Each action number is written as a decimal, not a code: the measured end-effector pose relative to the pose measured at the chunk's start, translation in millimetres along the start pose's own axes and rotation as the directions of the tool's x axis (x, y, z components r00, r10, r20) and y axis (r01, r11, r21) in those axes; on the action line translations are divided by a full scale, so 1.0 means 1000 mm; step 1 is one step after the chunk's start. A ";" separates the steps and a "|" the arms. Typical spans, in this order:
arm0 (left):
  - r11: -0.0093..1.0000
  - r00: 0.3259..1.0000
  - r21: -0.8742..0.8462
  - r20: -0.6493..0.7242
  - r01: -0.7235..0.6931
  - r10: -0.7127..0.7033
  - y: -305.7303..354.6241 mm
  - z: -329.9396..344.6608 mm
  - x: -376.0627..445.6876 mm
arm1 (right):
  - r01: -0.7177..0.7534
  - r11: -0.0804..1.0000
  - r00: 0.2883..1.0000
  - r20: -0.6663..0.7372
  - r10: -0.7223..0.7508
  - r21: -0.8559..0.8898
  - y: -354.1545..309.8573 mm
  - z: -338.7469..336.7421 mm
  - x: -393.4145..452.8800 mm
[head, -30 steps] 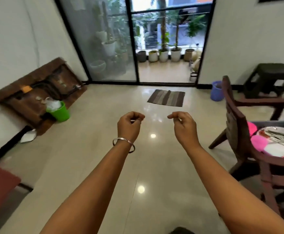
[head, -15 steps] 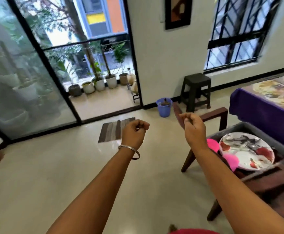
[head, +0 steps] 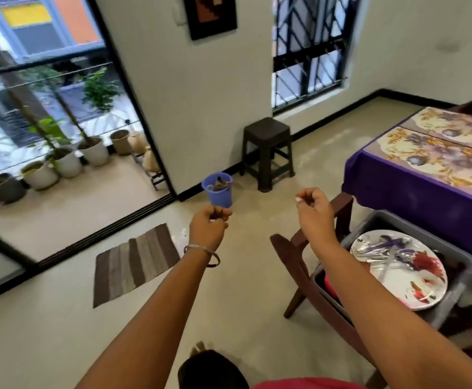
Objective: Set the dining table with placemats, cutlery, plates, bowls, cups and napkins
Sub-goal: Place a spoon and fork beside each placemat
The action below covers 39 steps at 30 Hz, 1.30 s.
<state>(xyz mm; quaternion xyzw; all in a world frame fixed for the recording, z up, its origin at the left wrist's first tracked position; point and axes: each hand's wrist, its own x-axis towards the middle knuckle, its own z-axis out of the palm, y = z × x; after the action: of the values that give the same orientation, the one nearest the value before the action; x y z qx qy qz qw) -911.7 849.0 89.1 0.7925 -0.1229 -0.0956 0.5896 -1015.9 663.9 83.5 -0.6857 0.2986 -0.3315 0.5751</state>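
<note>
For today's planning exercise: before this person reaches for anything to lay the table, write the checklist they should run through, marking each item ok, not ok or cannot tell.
1. Left hand free: ok, curled, holding nothing.
2. Right hand free: ok, curled, holding nothing.
3. Plate within sight: ok, in the grey tub on the chair.
4. Cutlery available: ok, lying on the plate.
5. Placemats laid: ok, two on the table.
6. Cups, napkins present: cannot tell.

A single head-worn wide-angle view looks forward and down from standing height, past both outstretched arms. It faces the wall with the window (head: 310, 49); the floor (head: 60, 332) fills the near field, and the table (head: 426, 175) is cut by the right edge.
</note>
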 end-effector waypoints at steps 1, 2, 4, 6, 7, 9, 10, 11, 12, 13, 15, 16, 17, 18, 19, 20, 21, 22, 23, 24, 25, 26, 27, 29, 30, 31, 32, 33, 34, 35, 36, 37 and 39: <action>1.000 0.999 0.003 0.033 -0.009 0.009 -0.006 0.003 0.027 | -0.018 1.000 0.999 -0.033 0.018 -0.004 0.007 0.010 0.016; 1.000 0.998 0.009 0.068 -0.017 0.017 -0.011 0.005 0.053 | -0.032 0.999 0.998 -0.059 0.031 -0.014 0.015 0.021 0.032; 0.999 0.990 0.049 0.141 -0.017 0.010 -0.017 0.008 0.094 | -0.072 0.997 0.991 -0.116 0.066 -0.042 0.026 0.039 0.054; 0.997 0.973 0.077 0.231 -0.031 0.012 -0.019 0.011 0.133 | -0.118 0.992 0.978 -0.179 0.107 -0.049 0.034 0.058 0.075; 0.994 0.959 0.096 0.281 -0.049 0.020 -0.018 0.012 0.152 | -0.142 0.989 0.969 -0.211 0.130 -0.043 0.038 0.067 0.085; 0.985 0.929 0.150 0.370 -0.090 0.028 -0.018 0.020 0.187 | -0.181 0.983 0.944 -0.283 0.168 -0.020 0.043 0.079 0.102; 0.979 0.910 0.178 0.414 -0.104 0.021 -0.017 0.027 0.206 | -0.201 0.980 0.928 -0.321 0.189 -0.006 0.048 0.084 0.110; 0.973 0.890 0.199 0.455 -0.116 0.013 -0.015 0.036 0.222 | -0.215 0.977 0.911 -0.358 0.204 0.009 0.054 0.088 0.117; 0.967 0.867 0.213 0.498 -0.136 0.012 -0.014 0.050 0.237 | -0.230 0.973 0.892 -0.396 0.218 0.019 0.059 0.088 0.125; 0.960 0.840 0.225 0.543 -0.164 0.016 -0.012 0.065 0.249 | -0.245 0.969 0.871 -0.432 0.235 0.033 0.064 0.087 0.133; 0.946 0.777 0.230 0.629 -0.230 0.036 -0.010 0.099 0.267 | -0.272 0.961 0.828 -0.496 0.264 0.057 0.076 0.078 0.145; 0.940 0.740 0.226 0.671 -0.254 0.039 -0.009 0.117 0.274 | -0.286 0.956 0.801 -0.532 0.276 0.065 0.081 0.072 0.150; 0.936 0.703 0.220 0.710 -0.274 0.039 -0.008 0.136 0.282 | -0.304 0.950 0.770 -0.569 0.290 0.072 0.087 0.064 0.156; 0.934 0.670 0.212 0.741 -0.287 0.037 -0.006 0.157 0.290 | -0.321 0.944 0.740 -0.602 0.300 0.076 0.094 0.056 0.162; 0.936 0.647 0.200 0.761 -0.291 0.038 -0.004 0.173 0.296 | -0.332 0.940 0.720 -0.622 0.309 0.081 0.100 0.048 0.168; 0.937 0.624 0.189 0.781 -0.293 0.038 -0.002 0.193 0.303 | -0.344 0.935 0.696 -0.644 0.318 0.089 0.107 0.038 0.175; 0.937 0.597 0.182 0.801 -0.299 0.034 0.001 0.212 0.307 | -0.363 0.927 0.670 -0.664 0.332 0.097 0.114 0.028 0.182; 0.933 0.564 0.185 0.825 -0.308 0.023 0.004 0.230 0.310 | -0.383 0.917 0.642 -0.682 0.350 0.110 0.120 0.018 0.189; 0.930 0.526 0.189 0.851 -0.317 0.007 0.007 0.247 0.313 | -0.399 0.908 0.617 -0.696 0.367 0.126 0.125 0.008 0.197; 0.924 0.493 0.192 0.870 -0.329 -0.005 0.010 0.260 0.316 | -0.413 0.900 0.596 -0.706 0.382 0.138 0.128 0.000 0.202; 0.917 0.458 0.193 0.889 -0.350 -0.013 0.014 0.277 0.318 | -0.423 0.894 0.575 -0.719 0.390 0.147 0.131 -0.008 0.207; 0.908 0.429 0.195 0.903 -0.371 -0.019 0.017 0.294 0.319 | -0.431 0.890 0.557 -0.731 0.395 0.152 0.132 -0.016 0.211; 0.901 0.403 0.198 0.915 -0.386 -0.028 0.020 0.310 0.319 | -0.435 0.887 0.542 -0.742 0.395 0.155 0.134 -0.024 0.213; 0.892 0.350 0.197 0.936 -0.407 -0.047 0.025 0.338 0.313 | -0.435 0.884 0.510 -0.763 0.397 0.169 0.139 -0.035 0.213; 0.887 0.314 0.196 0.948 -0.419 -0.061 0.024 0.353 0.307 | -0.442 0.875 0.482 -0.770 0.418 0.198 0.143 -0.040 0.210; 0.879 0.277 0.199 0.958 -0.433 -0.080 0.023 0.367 0.299 | -0.445 0.863 0.451 -0.772 0.447 0.240 0.148 -0.045 0.206; 0.869 0.233 0.199 0.967 -0.454 -0.099 0.019 0.382 0.290 | -0.453 0.847 0.415 -0.775 0.476 0.278 0.153 -0.050 0.199; 0.856 0.193 0.199 0.974 -0.478 -0.118 0.015 0.394 0.280 | -0.459 0.835 0.383 -0.781 0.494 0.304 0.158 -0.054 0.193; 0.845 0.160 0.199 0.978 -0.497 -0.136 0.011 0.405 0.271 | -0.466 0.824 0.357 -0.784 0.508 0.323 0.163 -0.057 0.187; 0.834 0.122 0.200 0.980 -0.514 -0.159 0.006 0.418 0.261 | -0.470 0.811 0.322 -0.788 0.525 0.349 0.169 -0.062 0.181; 0.826 0.089 0.202 0.979 -0.527 -0.183 0.000 0.430 0.251 | -0.472 0.797 0.287 -0.789 0.543 0.377 0.173 -0.066 0.176; 0.816 0.059 0.208 0.976 -0.540 -0.209 -0.005 0.441 0.242 | -0.468 0.787 0.254 -0.792 0.555 0.401 0.176 -0.070 0.172; 0.802 0.029 0.234 0.965 -0.550 -0.261 -0.016 0.458 0.227 | -0.451 0.778 0.207 -0.796 0.569 0.438 0.182 -0.077 0.166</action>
<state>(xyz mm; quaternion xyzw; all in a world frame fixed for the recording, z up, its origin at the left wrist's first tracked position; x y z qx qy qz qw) -830.0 365.9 -59.2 0.6128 -0.6015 -0.5064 0.0782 -982.5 457.7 -68.2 -0.2236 0.7474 -0.4524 0.4320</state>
